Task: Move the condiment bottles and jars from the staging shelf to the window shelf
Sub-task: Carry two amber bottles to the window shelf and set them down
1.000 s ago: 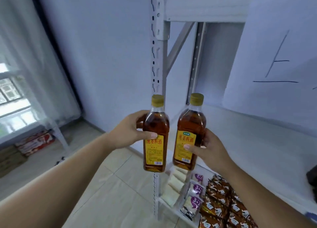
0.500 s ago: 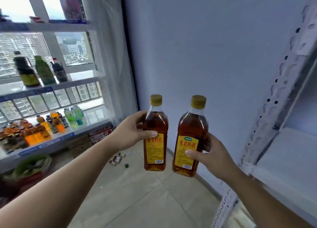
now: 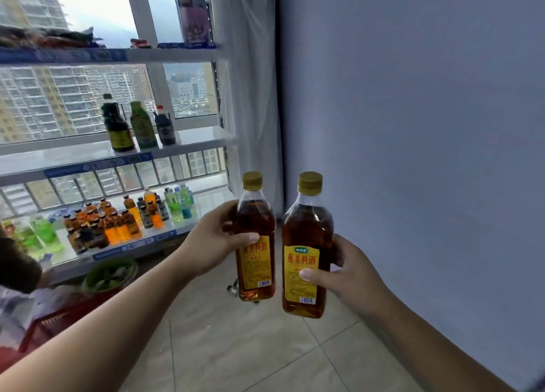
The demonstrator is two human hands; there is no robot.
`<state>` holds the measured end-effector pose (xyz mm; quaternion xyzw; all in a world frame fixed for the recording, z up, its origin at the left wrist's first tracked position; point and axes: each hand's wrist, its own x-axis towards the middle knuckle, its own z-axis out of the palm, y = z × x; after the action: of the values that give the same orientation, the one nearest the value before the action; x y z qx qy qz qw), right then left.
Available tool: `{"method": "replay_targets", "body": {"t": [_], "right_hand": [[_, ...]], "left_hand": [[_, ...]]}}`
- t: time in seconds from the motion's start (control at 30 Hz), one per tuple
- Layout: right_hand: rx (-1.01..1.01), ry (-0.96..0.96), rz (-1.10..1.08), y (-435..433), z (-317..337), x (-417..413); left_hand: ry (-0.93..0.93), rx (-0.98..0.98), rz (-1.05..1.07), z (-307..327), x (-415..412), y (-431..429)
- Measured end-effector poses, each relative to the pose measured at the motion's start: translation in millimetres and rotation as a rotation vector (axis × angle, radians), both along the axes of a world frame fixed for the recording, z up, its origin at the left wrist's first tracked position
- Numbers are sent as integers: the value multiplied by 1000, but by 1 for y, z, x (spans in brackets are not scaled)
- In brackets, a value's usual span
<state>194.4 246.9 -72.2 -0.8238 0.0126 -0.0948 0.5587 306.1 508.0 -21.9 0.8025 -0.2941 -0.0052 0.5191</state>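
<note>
I carry two amber bottles with gold caps and yellow labels, both upright in front of me. My left hand point(image 3: 212, 239) grips the left bottle point(image 3: 255, 244) around its middle. My right hand point(image 3: 345, 269) grips the right bottle point(image 3: 306, 235), thumb across its label. The window shelf point(image 3: 191, 137) stands ahead at the left, against the window. On its middle level stand a dark sauce bottle point(image 3: 116, 124), a green bottle point(image 3: 142, 126) and a smaller dark bottle point(image 3: 164, 126). The staging shelf is out of view.
The lower level point(image 3: 132, 245) of the window shelf holds several small drink bottles. A green bowl point(image 3: 109, 275) and a red basket point(image 3: 56, 321) sit on the floor below. A person's head point(image 3: 17, 266) shows at the left edge. A plain wall point(image 3: 413, 126) is on the right.
My view has swung left, away from the staging shelf, and the window shelf now fills the left side. Both hands still hold the bottles the same way.
</note>
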Motion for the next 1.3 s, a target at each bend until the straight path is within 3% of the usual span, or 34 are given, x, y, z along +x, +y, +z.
{"method": "replay_targets", "body": {"t": [0.47,0.87,1.3], "right_hand": [[-54,-53,232,-11,9,241],[-40,-39,299,19,1,400],[24,-29,287,82,12,602]], "left_hand": [[-35,25,187,15,208,1],[9,-11,249,0,355,33],[-26,-26,212,9,578,88]]}}
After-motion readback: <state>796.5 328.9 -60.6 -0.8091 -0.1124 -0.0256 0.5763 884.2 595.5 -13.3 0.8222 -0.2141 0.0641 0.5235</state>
